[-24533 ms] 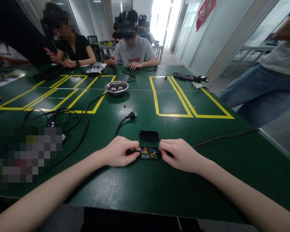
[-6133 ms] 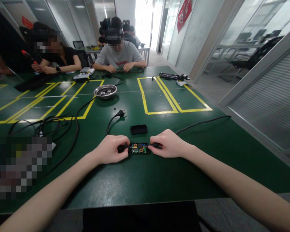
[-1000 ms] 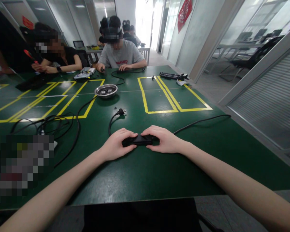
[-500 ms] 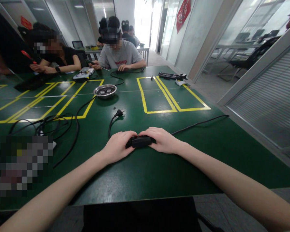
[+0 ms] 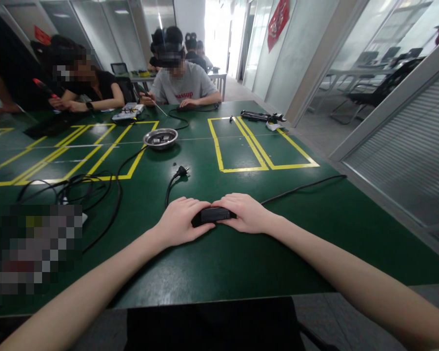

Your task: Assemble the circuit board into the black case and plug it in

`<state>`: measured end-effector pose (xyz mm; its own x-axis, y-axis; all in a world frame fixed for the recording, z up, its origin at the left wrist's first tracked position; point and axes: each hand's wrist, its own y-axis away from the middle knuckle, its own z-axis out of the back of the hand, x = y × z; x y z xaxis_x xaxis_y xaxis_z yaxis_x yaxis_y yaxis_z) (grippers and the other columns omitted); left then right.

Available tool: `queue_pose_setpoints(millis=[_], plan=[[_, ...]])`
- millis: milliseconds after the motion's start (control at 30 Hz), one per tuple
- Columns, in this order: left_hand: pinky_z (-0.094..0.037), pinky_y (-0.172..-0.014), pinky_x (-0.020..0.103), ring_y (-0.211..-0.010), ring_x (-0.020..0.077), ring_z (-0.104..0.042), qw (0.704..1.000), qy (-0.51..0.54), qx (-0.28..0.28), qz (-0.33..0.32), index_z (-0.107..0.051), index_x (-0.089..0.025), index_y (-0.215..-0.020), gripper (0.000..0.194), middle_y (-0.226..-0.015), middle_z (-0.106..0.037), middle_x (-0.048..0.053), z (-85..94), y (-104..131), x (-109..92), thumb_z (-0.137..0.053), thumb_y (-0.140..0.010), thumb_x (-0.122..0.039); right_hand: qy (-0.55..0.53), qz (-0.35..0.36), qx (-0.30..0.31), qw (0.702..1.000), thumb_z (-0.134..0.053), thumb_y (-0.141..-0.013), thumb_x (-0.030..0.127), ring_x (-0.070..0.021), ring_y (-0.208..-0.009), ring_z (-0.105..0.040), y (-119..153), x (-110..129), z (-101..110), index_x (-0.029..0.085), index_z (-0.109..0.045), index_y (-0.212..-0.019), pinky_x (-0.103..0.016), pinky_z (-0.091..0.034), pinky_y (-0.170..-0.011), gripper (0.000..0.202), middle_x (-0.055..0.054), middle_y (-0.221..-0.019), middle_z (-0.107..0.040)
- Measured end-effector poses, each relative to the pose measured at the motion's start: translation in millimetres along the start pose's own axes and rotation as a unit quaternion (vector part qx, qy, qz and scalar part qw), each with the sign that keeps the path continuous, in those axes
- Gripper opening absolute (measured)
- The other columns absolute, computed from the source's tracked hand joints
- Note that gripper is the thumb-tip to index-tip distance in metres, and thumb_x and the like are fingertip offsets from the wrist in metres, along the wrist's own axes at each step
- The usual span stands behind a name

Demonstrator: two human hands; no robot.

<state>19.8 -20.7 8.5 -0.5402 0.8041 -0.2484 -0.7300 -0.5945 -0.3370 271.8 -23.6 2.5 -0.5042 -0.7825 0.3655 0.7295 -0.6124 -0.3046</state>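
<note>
Both my hands hold a black power adapter [image 5: 215, 215] low over the green tabletop, in front of me. My left hand [image 5: 183, 222] is closed around its left end, thumb along the near side and fingers on the far side. Around the right end my right hand [image 5: 243, 213] is closed in the same manner. A black cord leads from behind my left hand to a plug [image 5: 182, 171] lying on the table. Another thin black cable [image 5: 303, 186] runs from my right hand toward the table's right edge.
A metal bowl [image 5: 161, 138] with small metal parts stands ahead. Yellow tape [image 5: 244, 170] outlines areas on the table. Coiled black cables [image 5: 88, 187] lie left, by a blurred-out item [image 5: 32, 248]. A folded black tripod-like object [image 5: 261, 116] lies far right. Co-workers sit across, one holding a screwdriver.
The adapter has tilted slightly, showing more of its upper face. My left thumb has slid right along its near side. Both hands stay in about the same place.
</note>
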Motion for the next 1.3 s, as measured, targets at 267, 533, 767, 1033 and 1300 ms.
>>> queue_pose_setpoints(millis=[267,533,767,1033,1300], plan=[[-0.049,-0.077,0.034,-0.082,0.0218,-0.074,1.000,0.016,0.012,-0.016,-0.068,-0.017,-0.116,0.031,-0.098,-0.080,0.008,-1.4,1,1,-0.060,-0.101,-0.043,0.010,0.005,0.006,1.000,-0.065,-0.099,0.039,-0.0257,-0.096,-0.073,-1,3,2,0.015,-0.069,-0.117,-0.038,-0.055,-0.087,0.030,-0.012,-0.102,-0.076],[-0.053,-0.078,0.037,-0.083,0.0260,-0.075,1.000,0.009,0.016,-0.014,-0.068,-0.014,-0.118,0.040,-0.096,-0.078,0.010,0.1,0,-5,-0.060,-0.097,-0.047,0.108,0.042,0.019,0.993,-0.053,-0.105,0.046,-0.0250,-0.082,-0.071,3,10,8,0.014,-0.069,-0.110,-0.036,-0.052,-0.077,0.036,-0.012,-0.091,-0.074],[-0.050,-0.064,0.027,-0.069,0.0187,-0.069,0.978,0.160,0.056,0.122,-0.073,-0.018,-0.114,0.040,-0.082,-0.077,0.002,7.6,-2,-11,-0.047,-0.103,-0.047,0.160,0.106,-0.016,0.981,-0.043,-0.109,0.037,-0.0268,-0.096,-0.067,5,1,1,0.013,-0.058,-0.137,-0.040,-0.053,-0.085,0.040,-0.017,-0.114,-0.070],[-0.052,-0.071,0.028,-0.079,0.0184,-0.069,0.966,0.220,0.035,0.130,-0.073,-0.018,-0.109,0.035,-0.094,-0.078,0.003,3.4,1,-9,-0.066,-0.096,-0.049,0.174,0.093,0.005,0.980,-0.056,-0.101,0.026,-0.0248,-0.090,-0.068,3,6,8,0.014,-0.061,-0.134,-0.035,-0.052,-0.077,0.036,-0.014,-0.107,-0.072],[-0.051,-0.079,0.034,-0.083,0.0216,-0.067,0.999,0.009,-0.037,-0.003,-0.072,-0.018,-0.109,0.040,-0.087,-0.074,0.007,2.8,3,2,-0.067,-0.096,-0.056,0.039,-0.057,0.031,0.997,-0.063,-0.100,0.041,-0.0208,-0.072,-0.073,5,10,9,0.019,-0.069,-0.117,-0.028,-0.044,-0.063,0.029,-0.005,-0.086,-0.078]])
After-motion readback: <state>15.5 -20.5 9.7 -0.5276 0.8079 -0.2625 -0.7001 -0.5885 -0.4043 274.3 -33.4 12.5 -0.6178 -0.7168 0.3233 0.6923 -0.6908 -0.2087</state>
